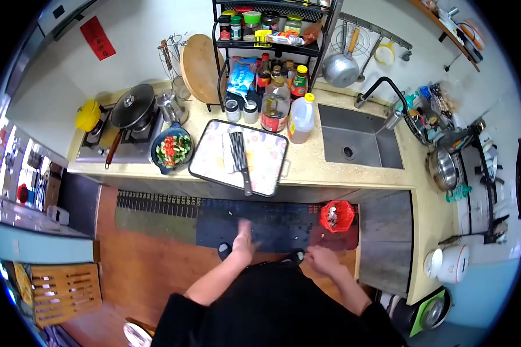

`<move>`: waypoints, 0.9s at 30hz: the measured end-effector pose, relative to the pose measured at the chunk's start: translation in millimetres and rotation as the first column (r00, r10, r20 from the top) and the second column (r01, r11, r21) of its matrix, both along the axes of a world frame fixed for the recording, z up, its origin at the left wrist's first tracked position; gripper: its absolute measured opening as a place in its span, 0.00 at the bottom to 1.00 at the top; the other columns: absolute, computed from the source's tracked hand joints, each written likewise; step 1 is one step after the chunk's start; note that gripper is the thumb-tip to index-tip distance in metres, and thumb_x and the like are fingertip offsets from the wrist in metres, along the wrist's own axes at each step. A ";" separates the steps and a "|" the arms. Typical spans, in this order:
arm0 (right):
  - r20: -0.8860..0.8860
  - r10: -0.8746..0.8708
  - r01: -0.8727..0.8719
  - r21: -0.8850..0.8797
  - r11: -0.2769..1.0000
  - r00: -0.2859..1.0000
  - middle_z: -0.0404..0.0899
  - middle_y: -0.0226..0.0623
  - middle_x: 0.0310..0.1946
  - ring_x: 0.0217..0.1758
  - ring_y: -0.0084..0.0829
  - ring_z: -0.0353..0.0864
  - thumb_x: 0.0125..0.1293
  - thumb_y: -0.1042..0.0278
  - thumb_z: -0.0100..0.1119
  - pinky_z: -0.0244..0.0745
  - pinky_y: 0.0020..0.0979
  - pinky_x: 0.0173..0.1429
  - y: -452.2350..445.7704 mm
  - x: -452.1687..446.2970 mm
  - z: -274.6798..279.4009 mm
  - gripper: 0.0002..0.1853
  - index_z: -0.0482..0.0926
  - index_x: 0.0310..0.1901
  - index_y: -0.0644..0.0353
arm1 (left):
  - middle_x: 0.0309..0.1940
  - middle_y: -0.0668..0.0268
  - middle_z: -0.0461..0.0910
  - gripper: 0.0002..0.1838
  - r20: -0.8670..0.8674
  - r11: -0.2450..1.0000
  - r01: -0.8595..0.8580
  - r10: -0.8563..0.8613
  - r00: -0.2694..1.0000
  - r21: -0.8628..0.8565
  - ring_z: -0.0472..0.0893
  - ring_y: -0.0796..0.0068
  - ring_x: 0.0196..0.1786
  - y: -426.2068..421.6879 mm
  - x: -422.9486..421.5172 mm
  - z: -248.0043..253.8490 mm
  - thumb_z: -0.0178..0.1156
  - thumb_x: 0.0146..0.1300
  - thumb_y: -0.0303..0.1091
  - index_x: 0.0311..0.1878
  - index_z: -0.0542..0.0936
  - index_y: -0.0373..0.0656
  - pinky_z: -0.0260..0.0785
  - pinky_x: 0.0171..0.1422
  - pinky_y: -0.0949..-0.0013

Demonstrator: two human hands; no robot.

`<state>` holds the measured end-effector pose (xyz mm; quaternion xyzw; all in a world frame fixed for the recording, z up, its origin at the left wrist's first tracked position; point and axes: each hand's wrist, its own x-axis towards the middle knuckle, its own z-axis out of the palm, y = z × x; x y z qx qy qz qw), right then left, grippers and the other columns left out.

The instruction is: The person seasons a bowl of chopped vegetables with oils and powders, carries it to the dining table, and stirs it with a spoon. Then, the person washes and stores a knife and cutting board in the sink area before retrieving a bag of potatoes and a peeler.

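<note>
Knife point(239, 155), one. Lay flat on the cutting board point(210, 162), clear of both hands. Handling, by judgement: modest in weight, stiff, blade possibly slick if wet and likely sharp along its edge; best taken by the handle point(246, 181), whose end sat at the board's near edge. Appearance: broad dark blade with pale streaks; slim dark handle.

Cutting board, one. Rectangular, rounded corners, dark rim, pale face with faint pattern; near corner past the edge of the counter point(308, 169).

Left hand point(243, 245). On the near side of the board, apart from it; blurred, fingers extended, nothing held.

Right hand point(324, 259). Near side of the board, toward its right; fingers partly curled, no object seen; how firmly they closed could not be told.

Blue bowl point(154, 155), one. Just left of the board; held chopped red and green food point(172, 149).

Yellow-capped jug point(301, 120), one. Just beyond the board's far right corner.

Sink point(341, 130), one. Right of the board.

Red bin point(347, 217), one. On the floor, right of the board and below it.
</note>
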<state>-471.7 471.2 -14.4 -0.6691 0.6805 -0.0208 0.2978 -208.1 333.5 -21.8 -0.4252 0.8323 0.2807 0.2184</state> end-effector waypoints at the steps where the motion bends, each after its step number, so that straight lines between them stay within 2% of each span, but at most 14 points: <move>1: -0.014 0.019 -0.019 -0.019 1.000 1.000 0.84 0.48 0.42 0.46 0.54 0.84 0.70 0.56 0.60 0.80 0.50 0.50 -21.0 15.6 1.7 0.13 0.82 0.47 0.56 | 0.56 0.50 0.84 0.24 0.080 0.956 0.260 -0.251 0.965 -0.138 0.80 0.36 0.62 -4.1 40.4 -1.9 0.48 0.79 0.46 0.74 0.71 0.52 0.62 0.71 0.28; 2: -0.029 0.039 -0.040 -0.033 0.999 0.999 0.83 0.47 0.43 0.48 0.53 0.83 0.71 0.56 0.59 0.80 0.50 0.51 -39.5 31.3 2.9 0.13 0.81 0.47 0.56 | 0.54 0.51 0.85 0.24 0.184 0.828 0.504 -0.470 0.863 -0.247 0.81 0.37 0.61 -6.5 79.1 -2.5 0.49 0.79 0.44 0.74 0.72 0.51 0.63 0.70 0.30; 3: 0.019 -0.004 0.006 -0.083 0.997 1.000 0.83 0.47 0.42 0.49 0.53 0.83 0.71 0.56 0.60 0.80 0.50 0.51 -57.8 49.0 5.8 0.14 0.82 0.48 0.56 | 0.52 0.53 0.85 0.24 -0.175 0.978 0.180 -0.196 0.965 -0.101 0.83 0.44 0.58 -13.8 108.9 2.3 0.51 0.78 0.43 0.73 0.72 0.49 0.67 0.67 0.38; 4: 0.064 -0.039 0.047 -0.139 0.989 0.997 0.83 0.47 0.42 0.49 0.53 0.84 0.70 0.56 0.61 0.80 0.50 0.51 -79.5 66.2 9.0 0.14 0.82 0.49 0.57 | 0.51 0.54 0.86 0.23 -0.449 0.981 -0.110 0.170 0.877 0.157 0.84 0.51 0.55 -24.3 134.3 8.6 0.53 0.78 0.41 0.72 0.73 0.46 0.71 0.64 0.47; 5: 0.114 -0.070 0.091 -0.188 0.978 0.991 0.83 0.47 0.42 0.49 0.53 0.84 0.70 0.57 0.62 0.80 0.49 0.52 -97.1 84.2 12.9 0.15 0.82 0.51 0.57 | 0.49 0.56 0.87 0.23 -0.561 0.830 -0.293 0.541 0.626 0.474 0.86 0.58 0.52 -31.1 161.5 10.1 0.55 0.77 0.39 0.71 0.73 0.43 0.75 0.61 0.55; 6: 0.098 -0.078 0.097 -0.198 0.975 0.992 0.83 0.47 0.42 0.49 0.53 0.84 0.70 0.57 0.62 0.80 0.49 0.52 -114.9 101.1 20.3 0.15 0.82 0.51 0.57 | 0.42 0.59 0.87 0.21 -0.655 0.838 -0.318 0.545 0.523 0.443 0.85 0.73 0.43 -36.8 190.8 -10.1 0.59 0.75 0.36 0.66 0.77 0.38 0.76 0.49 0.72; 7: 0.084 -0.088 0.104 -0.210 0.972 0.993 0.83 0.47 0.41 0.49 0.53 0.84 0.70 0.57 0.63 0.80 0.49 0.52 -131.5 117.7 31.5 0.16 0.82 0.52 0.58 | 0.41 0.59 0.86 0.17 -0.630 0.800 -0.426 0.597 0.496 0.422 0.84 0.76 0.43 -43.4 214.9 -8.9 0.59 0.76 0.37 0.61 0.81 0.37 0.76 0.49 0.71; 9: 0.074 -0.112 0.128 -0.256 0.958 0.991 0.83 0.47 0.40 0.47 0.52 0.84 0.69 0.59 0.64 0.81 0.47 0.50 -155.3 143.6 51.1 0.15 0.83 0.51 0.59 | 0.44 0.50 0.86 0.19 -0.599 0.741 -0.639 0.612 0.517 0.205 0.87 0.57 0.45 -49.1 263.5 -36.9 0.62 0.72 0.39 0.58 0.81 0.35 0.78 0.51 0.62; 10: 0.110 -0.152 0.177 -0.265 0.948 0.982 0.83 0.46 0.40 0.46 0.51 0.84 0.69 0.60 0.64 0.80 0.46 0.50 -164.6 151.2 56.8 0.14 0.84 0.50 0.59 | 0.48 0.45 0.85 0.21 -0.539 0.763 -0.646 0.549 0.639 0.011 0.85 0.46 0.49 -48.6 287.8 -49.7 0.63 0.70 0.40 0.59 0.80 0.34 0.77 0.55 0.54; 11: 0.144 -0.190 0.224 -0.273 0.936 0.971 0.83 0.46 0.40 0.46 0.51 0.84 0.68 0.61 0.65 0.80 0.46 0.49 -173.1 156.1 62.0 0.14 0.84 0.50 0.59 | 0.49 0.43 0.84 0.23 -0.487 0.801 -0.596 0.499 0.717 -0.056 0.83 0.44 0.52 -48.8 305.8 -44.8 0.63 0.69 0.41 0.60 0.80 0.35 0.76 0.58 0.50; 18: 0.375 -0.432 0.557 -0.356 0.750 0.821 0.83 0.44 0.38 0.40 0.39 0.85 0.65 0.60 0.69 0.79 0.36 0.47 -288.5 119.8 33.5 0.20 0.83 0.53 0.65 | 0.53 0.41 0.83 0.25 -0.298 0.888 -0.453 0.456 0.839 0.084 0.82 0.43 0.57 -37.9 364.0 -50.5 0.64 0.69 0.43 0.61 0.80 0.34 0.75 0.63 0.53; 23: 0.701 -0.493 0.832 -0.272 0.484 0.516 0.86 0.44 0.39 0.41 0.36 0.86 0.66 0.60 0.71 0.80 0.34 0.48 -417.0 84.3 0.5 0.22 0.82 0.54 0.68 | 0.55 0.40 0.82 0.26 -0.246 0.872 -0.471 0.490 0.836 0.136 0.81 0.42 0.59 -52.9 348.7 -22.0 0.65 0.69 0.42 0.63 0.79 0.33 0.74 0.65 0.53; 25: 0.749 -0.521 0.898 -0.228 0.376 0.409 0.87 0.46 0.40 0.43 0.37 0.87 0.65 0.61 0.72 0.80 0.35 0.49 -459.5 84.3 -4.5 0.22 0.81 0.53 0.70 | 0.54 0.40 0.82 0.26 -0.321 0.851 -0.519 0.516 0.794 0.084 0.82 0.44 0.59 -59.6 353.2 -28.5 0.65 0.69 0.42 0.63 0.78 0.32 0.74 0.64 0.54; 27: 0.743 -0.521 0.907 -0.317 0.278 0.419 0.87 0.47 0.41 0.43 0.38 0.88 0.65 0.61 0.72 0.80 0.37 0.50 -490.9 82.4 -20.5 0.23 0.81 0.53 0.71 | 0.54 0.41 0.83 0.26 -0.327 0.841 -0.541 0.513 0.794 0.007 0.82 0.45 0.58 -74.3 344.8 -21.6 0.65 0.69 0.41 0.64 0.78 0.32 0.75 0.63 0.55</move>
